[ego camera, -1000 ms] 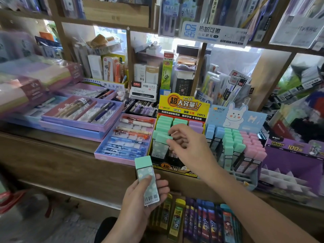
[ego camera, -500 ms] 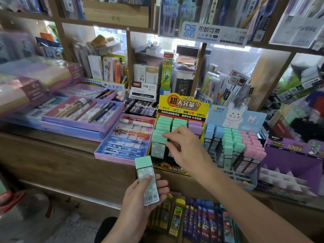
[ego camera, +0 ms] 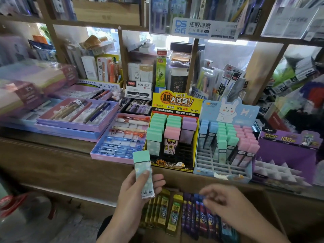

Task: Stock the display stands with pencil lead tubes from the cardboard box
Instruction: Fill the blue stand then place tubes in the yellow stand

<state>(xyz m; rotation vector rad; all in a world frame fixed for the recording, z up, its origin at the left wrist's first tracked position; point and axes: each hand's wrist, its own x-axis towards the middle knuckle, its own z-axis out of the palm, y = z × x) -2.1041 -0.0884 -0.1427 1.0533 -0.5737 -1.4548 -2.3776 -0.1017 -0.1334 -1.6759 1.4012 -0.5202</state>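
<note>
Widest of all, the wooden worktop (ego camera: 52, 163), carrying two stands side by side: the yellow display stand (ego camera: 175, 102), mint, pink and lilac caps in its back rows and open black slots at front right, and just beside it the blue rabbit display stand (ego camera: 219, 165), front grid cells bare. Below the worktop edge, rows of packed lead tubes (ego camera: 175, 213), yellow-green on the left, purple and blue on the right, presumably inside the cardboard box, though its walls cannot be made out. Above the purple row, the right hand (ego camera: 228, 206), fingers bent down toward the packs but blurred; impossible to tell whether anything is pinched. Round the lower half of a mint-capped lead tube (ego camera: 142, 156), the left hand (ego camera: 133, 199), thumb across the face, cap up, held in front of the worktop edge and apart from the stands. Probably light, rigid plastic with smooth, rather slippery sides; leads inside likely brittle, so no dropping and no hard squeezing. Best taken by the broad flat faces below the cap, never by the cap alone, then lowered straight into a slot.
</note>
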